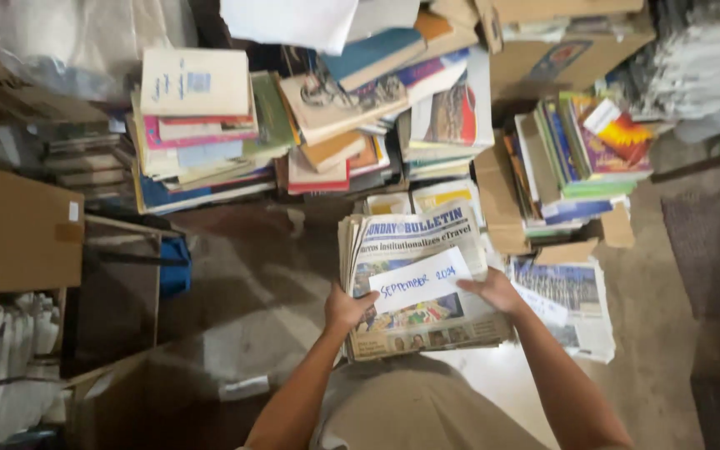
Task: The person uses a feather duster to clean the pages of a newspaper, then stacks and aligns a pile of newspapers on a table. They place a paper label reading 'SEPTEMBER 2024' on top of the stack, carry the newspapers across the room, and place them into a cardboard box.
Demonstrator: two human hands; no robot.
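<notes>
A thick stack of folded newspapers (427, 325) is held out in front of me above the floor. My left hand (346, 308) grips its lower left edge. My right hand (493, 289) rests on its right side, with the fingertips on a white slip of paper (420, 279) bearing blue handwriting that lies slanted across the top newspaper.
Piles of books (202, 133) and magazines (581, 150) stand behind on the floor. More newspapers (572, 304) lie to the right. A cardboard box (14, 229) sits at the left, another box (560, 50) at the top right. Bundled white papers (2, 358) are at the lower left.
</notes>
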